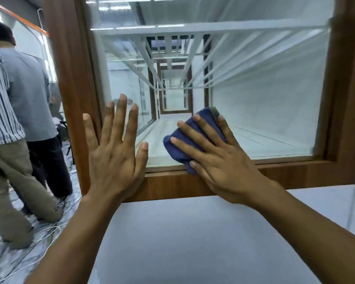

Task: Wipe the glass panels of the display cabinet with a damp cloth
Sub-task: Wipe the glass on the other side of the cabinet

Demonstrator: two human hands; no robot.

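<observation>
A glass panel [254, 78] fills a brown wooden frame [295, 171] of the display cabinet in front of me. My right hand [215, 158] presses a folded dark blue cloth [205, 124] flat against the glass near its lower edge, fingers straight and spread over the cloth. A corner of the cloth hangs over the bottom rail. My left hand [115, 152] lies flat with spread fingers on the panel's lower left corner, partly over the left frame post.
A white cabinet surface [193, 242] stretches below the frame toward me. Two people [19, 119] stand close on the left with their backs turned. White cables [41, 236] trail over the marbled floor by their feet.
</observation>
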